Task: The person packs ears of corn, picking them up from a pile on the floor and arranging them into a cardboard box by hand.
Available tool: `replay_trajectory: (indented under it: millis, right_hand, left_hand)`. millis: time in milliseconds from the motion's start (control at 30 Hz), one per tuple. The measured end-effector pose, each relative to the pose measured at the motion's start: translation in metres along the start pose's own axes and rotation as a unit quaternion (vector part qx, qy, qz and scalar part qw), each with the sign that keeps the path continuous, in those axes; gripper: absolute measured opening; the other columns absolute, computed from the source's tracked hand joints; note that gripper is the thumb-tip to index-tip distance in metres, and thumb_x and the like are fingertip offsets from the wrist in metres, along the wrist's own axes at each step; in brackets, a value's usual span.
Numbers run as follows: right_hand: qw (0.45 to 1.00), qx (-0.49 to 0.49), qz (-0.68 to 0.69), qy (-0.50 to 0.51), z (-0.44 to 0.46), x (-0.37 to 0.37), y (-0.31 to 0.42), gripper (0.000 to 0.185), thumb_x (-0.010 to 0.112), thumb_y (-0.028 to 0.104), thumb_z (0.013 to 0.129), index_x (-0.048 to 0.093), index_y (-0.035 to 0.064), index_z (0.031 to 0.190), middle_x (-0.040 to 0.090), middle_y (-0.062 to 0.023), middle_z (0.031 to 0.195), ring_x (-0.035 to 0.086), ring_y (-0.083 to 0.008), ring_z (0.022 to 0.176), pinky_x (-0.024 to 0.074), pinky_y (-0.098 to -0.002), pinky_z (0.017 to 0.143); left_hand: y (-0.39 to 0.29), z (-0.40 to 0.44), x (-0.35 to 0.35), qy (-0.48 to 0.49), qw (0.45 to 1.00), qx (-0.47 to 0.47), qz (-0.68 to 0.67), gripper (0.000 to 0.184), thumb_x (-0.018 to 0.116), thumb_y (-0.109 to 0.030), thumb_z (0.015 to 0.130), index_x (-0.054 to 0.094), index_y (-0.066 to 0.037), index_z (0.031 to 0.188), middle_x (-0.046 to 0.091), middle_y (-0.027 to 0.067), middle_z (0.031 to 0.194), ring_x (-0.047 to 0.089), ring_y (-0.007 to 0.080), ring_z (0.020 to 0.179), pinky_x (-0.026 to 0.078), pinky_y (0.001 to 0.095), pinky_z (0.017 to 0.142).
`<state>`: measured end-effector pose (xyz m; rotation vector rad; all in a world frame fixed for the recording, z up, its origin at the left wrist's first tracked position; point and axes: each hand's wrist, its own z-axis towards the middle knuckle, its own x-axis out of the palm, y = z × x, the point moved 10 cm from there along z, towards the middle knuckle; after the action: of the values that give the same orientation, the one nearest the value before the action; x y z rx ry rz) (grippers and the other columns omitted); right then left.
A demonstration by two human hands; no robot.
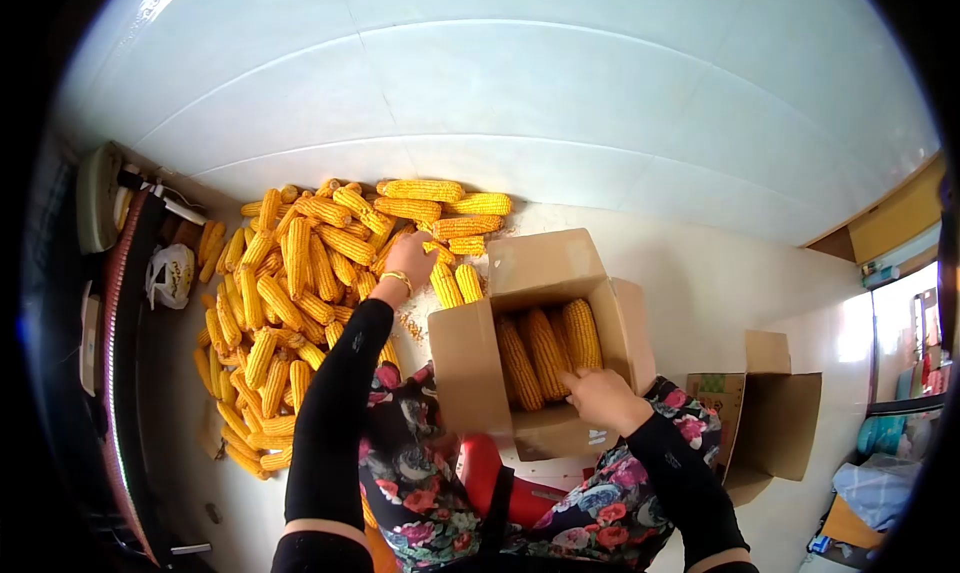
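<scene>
My left hand (408, 260), with a gold bracelet at the wrist, reaches into the right side of a pile of yellow corn cobs (298, 256). Its fingers are bent round a corn cob (440, 252), mostly covered by the hand. My right hand (606, 401) is over the near edge of an open cardboard box (466, 365). Its fingers are closed at the lower end of a corn cob (581, 335) inside the box. More corn cobs (520, 365) lie side by side in there, pointing away from me.
A second open cardboard box (778, 425) lies at the right. Loose kernels (411, 325) are scattered on the floor between pile and box. A white plastic bag (170, 276) sits left of the pile. A pale wall (480, 93) runs behind. A red seat (490, 483) is under me.
</scene>
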<state>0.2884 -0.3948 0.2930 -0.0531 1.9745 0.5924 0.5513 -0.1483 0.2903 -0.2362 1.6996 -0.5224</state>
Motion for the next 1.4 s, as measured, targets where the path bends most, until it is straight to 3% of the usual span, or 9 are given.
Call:
replay_trajectory:
  millis: [233, 567, 633, 833, 933, 1067, 1233, 1367, 1400]
  right_hand:
    - [0.999, -0.041, -0.005, 0.005, -0.012, -0.04, 0.04, 0.044, 0.059, 0.017, 0.085, 0.053, 0.0072, 0.128, 0.061, -0.0156, 0.102, 0.062, -0.0323, 0.09, 0.0481, -0.0439, 0.081]
    - [0.996, -0.026, 0.018, 0.086, -0.003, -0.044, 0.027, 0.056, 0.065, 0.022, 0.084, 0.049, 0.008, 0.136, 0.059, -0.0189, 0.117, 0.059, -0.0355, 0.104, 0.0455, -0.0429, 0.094]
    - [0.992, 0.031, 0.068, 0.105, -0.004, -0.04, 0.022, 0.072, 0.07, 0.025, 0.078, 0.043, 0.0092, 0.142, 0.052, -0.0199, 0.133, 0.05, -0.0362, 0.122, 0.0359, -0.0487, 0.107]
    - [0.992, 0.0, 0.065, 0.112, 0.001, -0.031, 0.032, 0.078, 0.073, 0.029, 0.072, 0.043, 0.0081, 0.141, 0.053, -0.0216, 0.129, 0.052, -0.0361, 0.118, 0.0387, -0.0476, 0.105]
    - [0.996, -0.004, 0.025, 0.087, 0.0, -0.037, 0.033, 0.08, 0.074, 0.029, 0.07, 0.044, 0.008, 0.141, 0.053, -0.0211, 0.129, 0.052, -0.0368, 0.118, 0.0382, -0.0492, 0.105]
    - [0.997, 0.003, 0.059, 0.058, 0.001, -0.054, 0.035, 0.075, 0.075, 0.02, 0.075, 0.043, 0.0058, 0.141, 0.054, -0.0233, 0.127, 0.056, -0.0351, 0.113, 0.0427, -0.0448, 0.102]
    - [0.998, -0.026, 0.045, 0.02, -0.004, -0.049, 0.041, 0.055, 0.065, 0.022, 0.084, 0.05, 0.0073, 0.135, 0.061, -0.0183, 0.116, 0.061, -0.0331, 0.101, 0.0486, -0.0415, 0.087]
    - [0.99, 0.024, 0.135, -0.025, -0.001, -0.071, 0.025, 0.051, 0.064, 0.025, 0.089, 0.051, 0.005, 0.134, 0.06, -0.0197, 0.118, 0.063, -0.0307, 0.097, 0.0516, -0.0362, 0.082]
    - [0.962, 0.05, 0.259, -0.073, 0.0, -0.074, 0.014, 0.053, 0.061, 0.029, 0.092, 0.048, 0.0049, 0.137, 0.059, -0.0191, 0.12, 0.063, -0.0281, 0.1, 0.0518, -0.0347, 0.082]
  left_hand:
    - [0.079, 0.075, 0.052, 0.073, 0.988, -0.108, 0.08, 0.04, 0.064, -0.02, 0.087, 0.06, -0.004, 0.123, 0.053, 0.0213, 0.129, 0.049, 0.0414, 0.12, 0.045, 0.0457, 0.099]
    - [0.088, 0.175, 0.182, 0.061, 0.972, 0.007, 0.227, 0.055, 0.062, -0.009, 0.083, 0.046, -0.008, 0.135, 0.049, 0.0173, 0.136, 0.046, 0.036, 0.126, 0.042, 0.0453, 0.101]
    - [0.084, 0.181, 0.2, 0.038, 0.959, 0.066, 0.273, 0.057, 0.063, -0.007, 0.081, 0.045, -0.008, 0.134, 0.05, 0.0168, 0.133, 0.046, 0.0355, 0.126, 0.04, 0.0447, 0.102]
    - [0.101, 0.195, 0.22, 0.136, 0.925, 0.0, 0.354, 0.055, 0.068, -0.016, 0.081, 0.05, -0.007, 0.132, 0.05, 0.0162, 0.131, 0.045, 0.0337, 0.127, 0.04, 0.0455, 0.101]
    - [0.116, 0.188, 0.223, 0.207, 0.938, -0.032, 0.275, 0.062, 0.077, -0.041, 0.077, 0.058, -0.001, 0.121, 0.054, 0.0182, 0.13, 0.059, 0.0359, 0.114, 0.052, 0.045, 0.089]
    - [0.105, 0.168, 0.178, 0.299, 0.923, -0.031, 0.241, 0.059, 0.072, -0.043, 0.081, 0.06, 0.005, 0.113, 0.068, 0.0234, 0.103, 0.067, 0.0347, 0.097, 0.054, 0.0421, 0.082]
    - [0.066, 0.074, 0.037, 0.248, 0.949, -0.129, -0.144, 0.037, 0.071, -0.029, 0.086, 0.06, 0.004, 0.1, 0.065, 0.011, 0.075, 0.064, 0.0184, 0.06, 0.052, 0.031, 0.053]
    - [-0.026, -0.036, -0.043, 0.234, 0.921, -0.098, -0.296, 0.043, 0.071, -0.033, 0.087, 0.059, 0.002, 0.109, 0.067, 0.0079, 0.08, 0.063, 0.014, 0.061, 0.053, 0.0266, 0.055]
    - [-0.049, -0.065, -0.048, 0.226, 0.916, -0.077, -0.323, 0.045, 0.071, -0.034, 0.088, 0.059, 0.002, 0.11, 0.067, 0.0074, 0.082, 0.063, 0.0133, 0.063, 0.053, 0.0263, 0.057]
